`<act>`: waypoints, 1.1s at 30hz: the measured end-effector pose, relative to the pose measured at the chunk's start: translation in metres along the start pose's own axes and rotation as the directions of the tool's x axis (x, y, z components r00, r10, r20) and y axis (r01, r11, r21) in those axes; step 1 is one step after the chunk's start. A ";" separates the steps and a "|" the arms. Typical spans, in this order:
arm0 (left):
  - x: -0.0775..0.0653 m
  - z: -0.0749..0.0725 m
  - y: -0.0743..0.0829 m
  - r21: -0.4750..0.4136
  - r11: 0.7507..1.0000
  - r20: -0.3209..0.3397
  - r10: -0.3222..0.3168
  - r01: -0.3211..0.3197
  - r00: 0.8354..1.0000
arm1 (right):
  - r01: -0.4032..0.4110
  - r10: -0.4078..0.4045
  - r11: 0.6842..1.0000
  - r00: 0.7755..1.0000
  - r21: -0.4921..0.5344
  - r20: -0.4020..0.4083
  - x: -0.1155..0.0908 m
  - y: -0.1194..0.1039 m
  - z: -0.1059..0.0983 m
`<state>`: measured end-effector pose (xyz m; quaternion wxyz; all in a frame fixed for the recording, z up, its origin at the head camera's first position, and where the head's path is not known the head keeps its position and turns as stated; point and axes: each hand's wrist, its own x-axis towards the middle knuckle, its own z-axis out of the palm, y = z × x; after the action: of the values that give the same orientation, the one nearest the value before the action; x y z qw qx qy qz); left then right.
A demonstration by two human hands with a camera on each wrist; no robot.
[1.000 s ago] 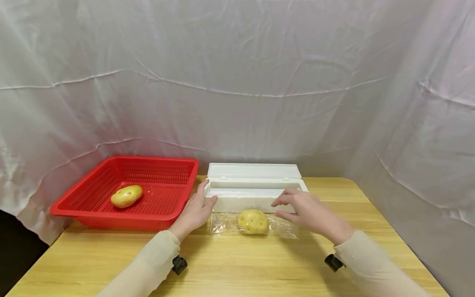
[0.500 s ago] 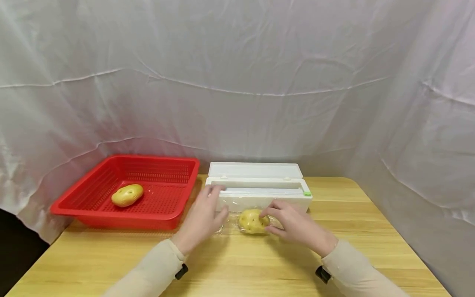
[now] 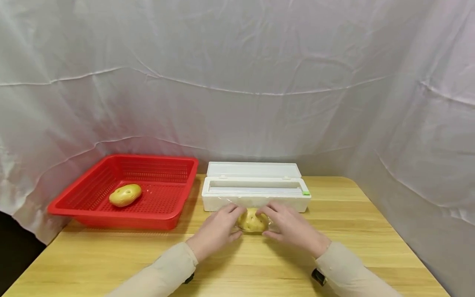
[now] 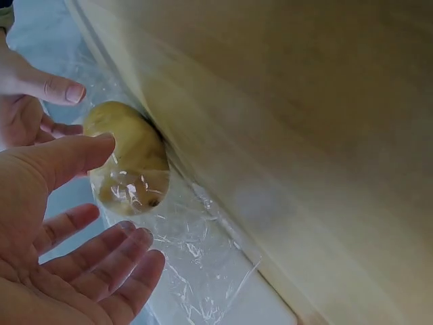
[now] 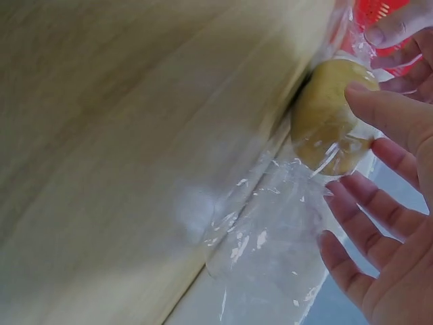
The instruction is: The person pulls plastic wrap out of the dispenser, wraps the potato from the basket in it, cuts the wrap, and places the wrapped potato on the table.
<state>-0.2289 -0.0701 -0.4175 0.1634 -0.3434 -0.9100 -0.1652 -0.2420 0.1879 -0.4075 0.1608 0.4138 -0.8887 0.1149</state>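
Note:
A yellow potato (image 3: 253, 221), covered in clear plastic film (image 4: 193, 250), lies on the table close in front of a white film dispenser box (image 3: 256, 201). My left hand (image 3: 217, 231) is at the potato's left end, thumb and fingers spread apart and loosely bent. At the opposite end is my right hand (image 3: 293, 229), its thumb overlapping the potato in the right wrist view and its index fingertip right at the potato's edge. Loose crinkled film (image 5: 257, 237) spreads out from the potato beneath both hands' fingers.
A red plastic basket (image 3: 111, 217) stands on the left with another potato (image 3: 125, 195) in it. The dispenser's lid (image 3: 254, 168) is raised at the back, and a green slider (image 3: 306, 193) sits at its right end. A grey-white curtain (image 3: 237, 103) hangs behind the wooden table (image 3: 256, 268).
My left hand has moved right from the dispenser's left end to the potato. My right hand has moved left to the potato's other end. The potato has hardly moved.

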 end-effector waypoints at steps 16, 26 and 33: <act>0.009 0.004 -0.005 -0.063 0.994 0.077 -0.084 0.089 0.994 | -0.070 0.068 0.995 0.997 0.065 0.043 0.012 0.005 0.011; 0.007 0.003 -0.004 -0.120 0.984 0.115 -0.120 0.134 0.986 | -0.083 0.072 0.986 0.994 0.146 0.080 0.012 0.006 0.009; -0.007 -0.003 0.003 -0.147 0.981 0.145 -0.104 0.125 0.984 | -0.107 0.071 0.968 0.985 0.228 0.159 0.004 -0.005 -0.001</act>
<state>-0.2216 -0.0736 -0.4171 0.0637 -0.3126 -0.9217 -0.2208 -0.2405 0.1826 -0.4051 0.0379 0.3968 -0.8961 0.1953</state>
